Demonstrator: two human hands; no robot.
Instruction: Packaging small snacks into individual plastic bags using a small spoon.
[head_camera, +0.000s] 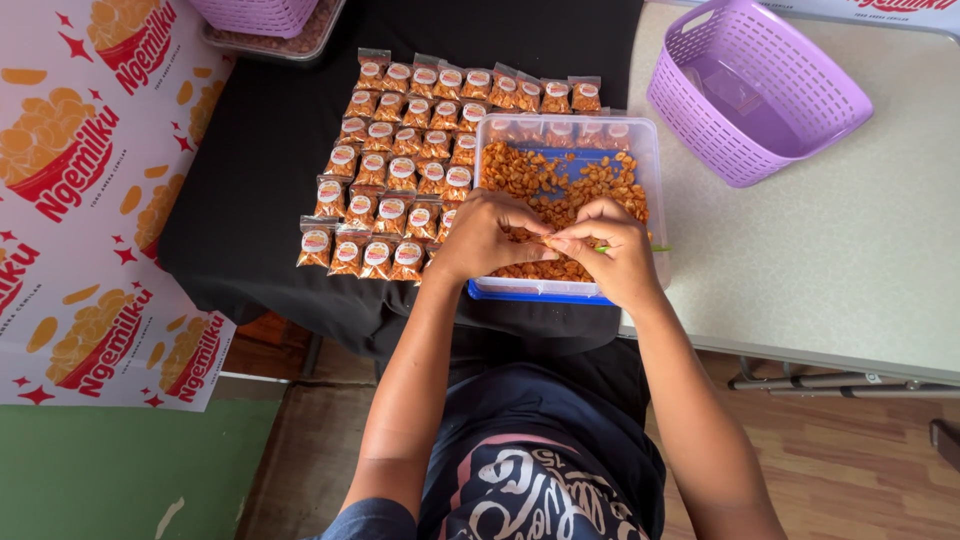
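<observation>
A clear plastic tub (656, 180) of orange snack pieces (540, 175) rests on a blue lid (530, 294) at the table's near edge. Both my hands hover over its near half, fingertips meeting. My left hand (487, 236) pinches a small clear packet (546, 239), mostly hidden between the fingers. My right hand (612, 247) touches the same packet and grips a thin green stick (657, 248) that pokes out to the right. Left of the tub lie rows of several small filled packets (400, 170) with round labels.
The packets lie on a black cloth (260, 150). A purple basket (760, 90) stands on the beige table (850, 250) at the right. Another purple basket (255, 12) sits in a tray (300, 45) at the top left. A printed red-and-white sheet (80, 200) covers the left side.
</observation>
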